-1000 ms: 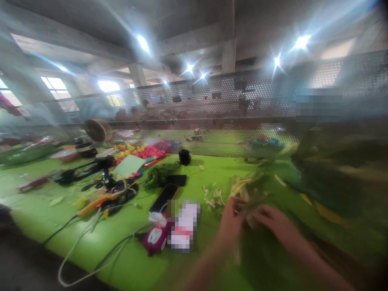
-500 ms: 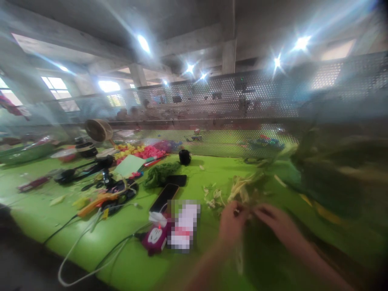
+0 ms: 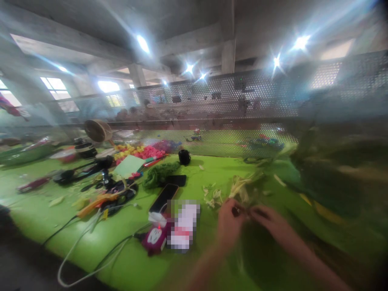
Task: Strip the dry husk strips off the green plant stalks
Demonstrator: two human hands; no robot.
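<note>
My left hand (image 3: 232, 222) is closed over the green table (image 3: 136, 254), its fingertips pinched together. Close on its right, my right hand (image 3: 268, 218) is closed too, the fingertips of both nearly meeting. What they pinch between them is blurred and too small to name; a pale, thin strip hangs faintly below. Just behind the hands lies a bunch of pale yellow-green strips (image 3: 241, 186), and smaller pale pieces (image 3: 214, 198) lie to the left of it.
Left of my hands are phones (image 3: 164, 198), a purple power bank (image 3: 156, 239) with cables, green netting (image 3: 159, 174) and a black round object (image 3: 184, 157). An orange tool (image 3: 95, 204) lies further left. A perforated metal screen (image 3: 194, 109) stands behind. Dark green bulk rises at right.
Both hands have shifted very slightly, the left one a little to the left. Their closed fingertips remain near each other.
</note>
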